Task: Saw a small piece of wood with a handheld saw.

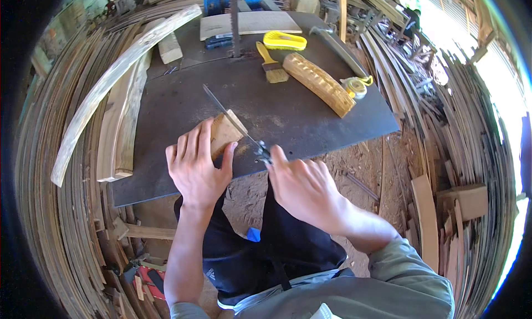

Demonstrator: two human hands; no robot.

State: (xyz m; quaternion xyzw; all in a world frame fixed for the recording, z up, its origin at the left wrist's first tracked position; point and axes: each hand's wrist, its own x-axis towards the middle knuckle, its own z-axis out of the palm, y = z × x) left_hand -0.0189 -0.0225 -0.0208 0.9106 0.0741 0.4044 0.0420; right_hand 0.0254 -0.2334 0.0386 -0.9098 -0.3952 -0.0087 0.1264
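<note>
My left hand (200, 161) holds a small light-brown wood block (224, 135) down near the front edge of the dark table (183, 108), its fingers over the left side and its thumb along the near side. In my right hand (305, 189) is the dark handle of a handsaw (223, 108). Its thin, narrow blade slants away to the far left and lies across the block's right part. How deep the teeth sit in the wood, I cannot tell. Some pale dust lies on the table around the block.
An upright bandsaw blade (235, 25) passes through the tabletop. Farther back are a brush (271, 64), a yellow oval object (284, 40), a carved wood piece (318, 83), a hammer (343, 53) and a tape measure (354, 87). Long boards (119, 92) lie at left; stacked timber (471, 125) lines both sides.
</note>
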